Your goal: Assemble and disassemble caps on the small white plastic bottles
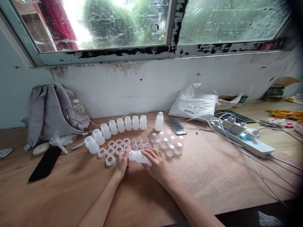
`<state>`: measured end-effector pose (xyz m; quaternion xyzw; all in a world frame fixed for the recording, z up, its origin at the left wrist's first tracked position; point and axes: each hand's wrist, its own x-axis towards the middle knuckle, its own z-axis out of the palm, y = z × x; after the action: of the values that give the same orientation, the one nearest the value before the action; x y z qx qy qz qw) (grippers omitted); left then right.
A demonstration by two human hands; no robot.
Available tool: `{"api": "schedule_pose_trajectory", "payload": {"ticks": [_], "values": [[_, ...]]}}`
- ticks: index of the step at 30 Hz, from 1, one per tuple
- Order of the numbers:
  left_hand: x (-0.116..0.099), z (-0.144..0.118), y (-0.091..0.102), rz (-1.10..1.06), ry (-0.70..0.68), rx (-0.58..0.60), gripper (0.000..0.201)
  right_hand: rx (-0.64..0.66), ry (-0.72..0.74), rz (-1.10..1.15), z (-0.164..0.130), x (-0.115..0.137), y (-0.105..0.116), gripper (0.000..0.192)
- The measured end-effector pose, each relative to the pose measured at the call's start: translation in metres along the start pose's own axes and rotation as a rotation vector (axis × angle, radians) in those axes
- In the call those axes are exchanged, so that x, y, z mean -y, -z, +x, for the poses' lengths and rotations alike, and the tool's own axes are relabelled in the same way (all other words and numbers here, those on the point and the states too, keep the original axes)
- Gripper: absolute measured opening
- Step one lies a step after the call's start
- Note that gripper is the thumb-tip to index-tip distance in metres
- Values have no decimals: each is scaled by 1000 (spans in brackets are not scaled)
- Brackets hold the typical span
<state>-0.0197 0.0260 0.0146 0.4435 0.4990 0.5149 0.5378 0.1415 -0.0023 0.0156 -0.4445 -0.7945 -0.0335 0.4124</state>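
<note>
Gripping a small white plastic bottle (139, 156) from both ends, the two hands hold it lying on its side just above the wooden table (201, 176). The left hand (122, 162) is closed on the bottle's left end, thumb up by the rim; the right hand (155, 161) wraps its fingers over the body. How tightly either hand presses cannot be told.

The crowding is the main risk. Just behind the knuckles lie loose white rings (111, 153), tiny nipple pieces (140, 143) and clear caps (169, 145), all light and close together. A wide twist of the wrists, or setting the bottle down carelessly, could sweep several of them out of their rows or roll them off.

Further back stands an arc of empty bottles (118, 127), upright and near one another; knocking one could topple its neighbours. A taller assembled bottle (159, 121) beside them looks easier still to tip.

To the right, white cables (236, 138) trail from a power strip (243, 137) across the table, and a sleeveless forearm reaching that way could snag one. A black phone (44, 164) lies at the left, well apart.
</note>
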Motion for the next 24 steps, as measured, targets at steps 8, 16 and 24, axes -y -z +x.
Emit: {"api": "schedule_pose_trajectory", "payload": {"ticks": [8, 16, 24], "values": [[1, -1, 2, 78, -154, 12, 40, 10, -24, -22, 0, 1, 1, 47], [-2, -2, 1, 17, -121, 36, 38, -6, -41, 49, -1, 1, 0, 46], [-8, -2, 2, -50, -97, 24, 40, 96, -84, 172, 1, 8, 7, 49]]}}
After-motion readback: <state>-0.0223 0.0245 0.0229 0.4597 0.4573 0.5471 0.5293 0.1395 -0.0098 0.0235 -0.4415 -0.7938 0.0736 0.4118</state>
